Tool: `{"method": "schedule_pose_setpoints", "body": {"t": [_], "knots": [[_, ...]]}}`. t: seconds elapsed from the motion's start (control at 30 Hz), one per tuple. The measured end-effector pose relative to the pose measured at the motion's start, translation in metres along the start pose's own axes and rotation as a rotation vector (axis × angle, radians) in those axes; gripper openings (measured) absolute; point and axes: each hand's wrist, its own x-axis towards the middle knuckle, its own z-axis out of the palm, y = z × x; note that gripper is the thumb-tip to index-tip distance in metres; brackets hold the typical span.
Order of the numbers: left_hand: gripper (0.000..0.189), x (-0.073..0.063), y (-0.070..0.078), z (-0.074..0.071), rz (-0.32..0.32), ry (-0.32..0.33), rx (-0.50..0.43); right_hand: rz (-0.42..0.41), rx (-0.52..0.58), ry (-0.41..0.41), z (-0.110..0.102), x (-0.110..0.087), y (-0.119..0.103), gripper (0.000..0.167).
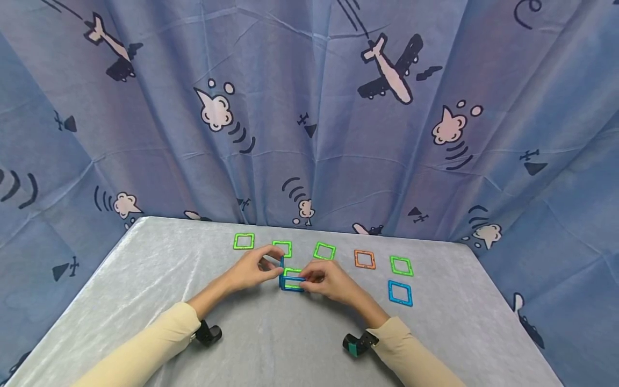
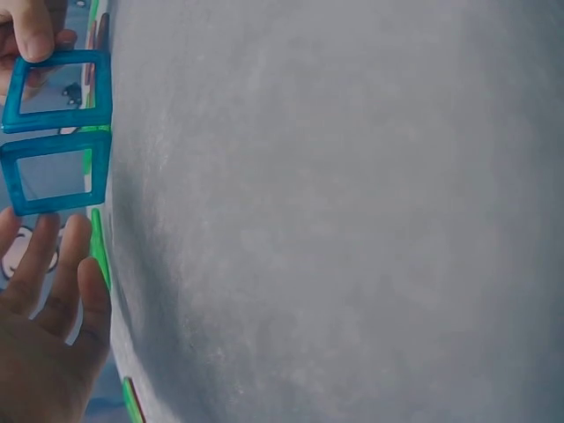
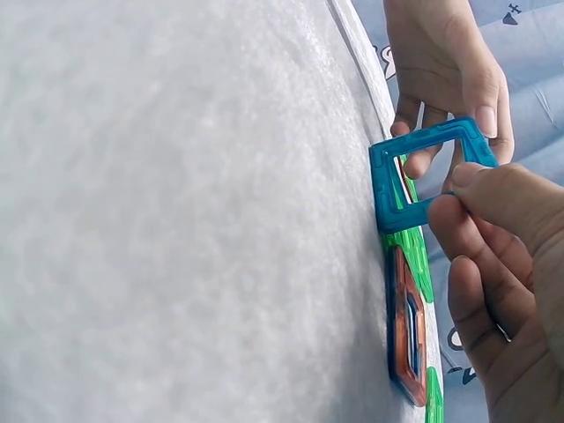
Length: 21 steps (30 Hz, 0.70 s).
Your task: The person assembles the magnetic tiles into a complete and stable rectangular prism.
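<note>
In front of me, a blue square magnetic tile point(image 1: 282, 263) stands on edge, and my left hand point(image 1: 251, 267) holds it between thumb and index finger. The other left fingers point(image 2: 66, 291) reach out fairly straight beside the blue tiles. My right hand point(image 1: 331, 280) pinches a second blue square tile point(image 3: 388, 181) by its edge between thumb and index finger. The two blue tiles meet at a corner, low over the table. Green point(image 1: 292, 271) shows through and behind them, partly hidden by the hands.
Along the back of the table point(image 1: 271, 338) lie several green square tiles point(image 1: 244, 234) and an orange one point(image 1: 365, 267). Another blue tile point(image 1: 400, 303) lies flat on the right. A blue curtain point(image 1: 271, 107) with airplanes hangs behind. Each wrist wears a black camera point(image 1: 357, 344).
</note>
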Motion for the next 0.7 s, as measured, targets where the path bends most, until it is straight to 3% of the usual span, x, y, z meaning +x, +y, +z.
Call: {"method": "schedule_pose_setpoints", "body": {"t": [0.13,0.17,0.27,0.37,0.7], "knots": [[0.033,-0.003,0.022,-0.004,-0.004,-0.008,-0.012,-0.017,0.005,0.009,0.001,0.001,-0.003,0.012],[0.033,-0.003,0.022,-0.004,-0.004,-0.012,-0.013,-0.018,0.006,0.010,0.001,0.001,-0.002,0.012],[0.035,-0.002,0.015,-0.004,-0.001,-0.019,-0.006,-0.016,0.004,0.013,0.002,0.002,-0.002,0.012],[0.039,0.000,-0.004,-0.002,0.006,-0.018,-0.002,-0.011,-0.004,0.009,0.002,0.002,0.001,0.013],[0.040,0.001,-0.005,-0.002,0.005,-0.021,-0.003,-0.023,-0.038,0.011,0.008,0.004,0.038,0.014]]}}
